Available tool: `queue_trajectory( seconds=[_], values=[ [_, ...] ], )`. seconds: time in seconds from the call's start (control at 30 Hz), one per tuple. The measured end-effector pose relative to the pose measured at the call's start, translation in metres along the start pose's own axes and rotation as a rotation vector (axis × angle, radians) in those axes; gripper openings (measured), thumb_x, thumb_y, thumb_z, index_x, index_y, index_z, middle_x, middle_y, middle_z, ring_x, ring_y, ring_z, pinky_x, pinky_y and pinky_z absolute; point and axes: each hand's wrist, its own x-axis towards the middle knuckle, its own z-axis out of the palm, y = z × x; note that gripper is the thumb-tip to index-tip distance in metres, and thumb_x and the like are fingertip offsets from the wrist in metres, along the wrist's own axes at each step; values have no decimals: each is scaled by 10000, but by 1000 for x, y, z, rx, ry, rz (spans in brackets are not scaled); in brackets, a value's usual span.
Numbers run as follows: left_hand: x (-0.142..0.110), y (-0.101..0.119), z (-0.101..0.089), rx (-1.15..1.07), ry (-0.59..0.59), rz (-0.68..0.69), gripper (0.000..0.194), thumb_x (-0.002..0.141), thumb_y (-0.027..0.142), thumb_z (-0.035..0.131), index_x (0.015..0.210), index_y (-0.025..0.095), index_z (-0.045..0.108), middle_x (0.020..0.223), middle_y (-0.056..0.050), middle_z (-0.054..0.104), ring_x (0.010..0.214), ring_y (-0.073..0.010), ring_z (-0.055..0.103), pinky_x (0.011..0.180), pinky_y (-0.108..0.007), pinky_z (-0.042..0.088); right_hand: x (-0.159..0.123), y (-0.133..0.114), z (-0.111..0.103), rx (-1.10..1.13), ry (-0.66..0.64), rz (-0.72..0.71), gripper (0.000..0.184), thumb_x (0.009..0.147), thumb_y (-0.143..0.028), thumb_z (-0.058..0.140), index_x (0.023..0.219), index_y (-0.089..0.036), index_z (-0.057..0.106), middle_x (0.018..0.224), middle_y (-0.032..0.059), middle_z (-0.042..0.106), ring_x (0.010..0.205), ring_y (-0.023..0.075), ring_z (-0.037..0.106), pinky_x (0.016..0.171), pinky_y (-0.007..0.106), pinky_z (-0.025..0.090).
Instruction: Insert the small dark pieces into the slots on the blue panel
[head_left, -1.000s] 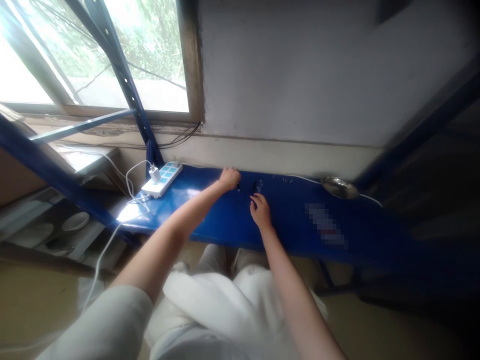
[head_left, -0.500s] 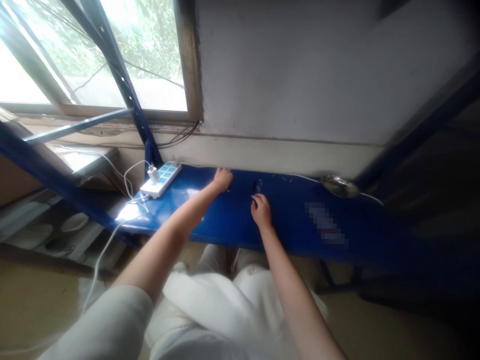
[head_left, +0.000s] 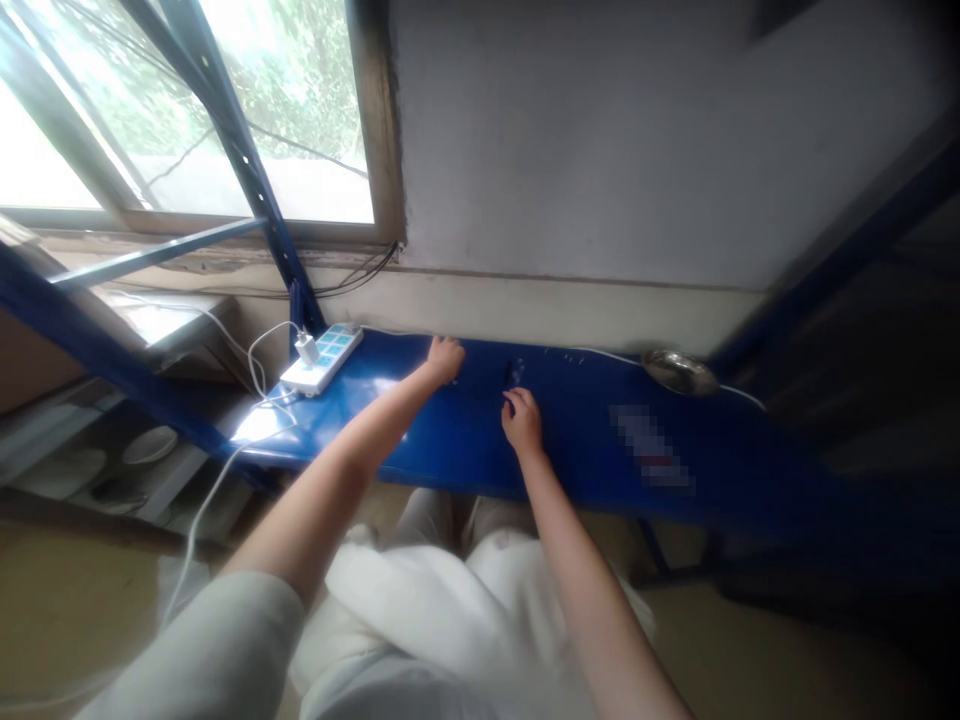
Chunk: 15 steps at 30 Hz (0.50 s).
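Note:
My left hand (head_left: 446, 360) is at the far side of the blue tabletop (head_left: 457, 440), its fingers closed and pointing down. Whatever it may pinch is too small to name. Nearer to me and to the right, my right hand (head_left: 522, 418) is curled, with thumb and forefinger drawn together; anything between them is too small to make out. Just beyond its fingertips lie a small dark piece (head_left: 509, 371) and some tiny clear bits (head_left: 519, 370). Several tiny light-coloured pieces (head_left: 573, 359) are scattered near the back edge.
A white power strip (head_left: 324, 362) with a plugged-in white charger (head_left: 306, 347) sits at the left end. A shiny metal dish (head_left: 679, 371) stands at the back right beside a white cable (head_left: 742, 397). Right of my hand is a blurred-out patch (head_left: 651, 448). Blue uprights (head_left: 247, 150) frame the table.

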Motion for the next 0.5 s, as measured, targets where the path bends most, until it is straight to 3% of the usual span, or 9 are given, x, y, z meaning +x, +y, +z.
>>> queue_trajectory(
  seconds=[0.5],
  values=[
    [0,1,0,-40,-6,-24,196,653,101,596,829,146,672,1010,-133,608,1029,-273,465,895,-384,293,0,1,0,15,-15,17,294,802,-172,387,957,-149,635,980,130,574,965,226,539,846,392,467]
  ],
)
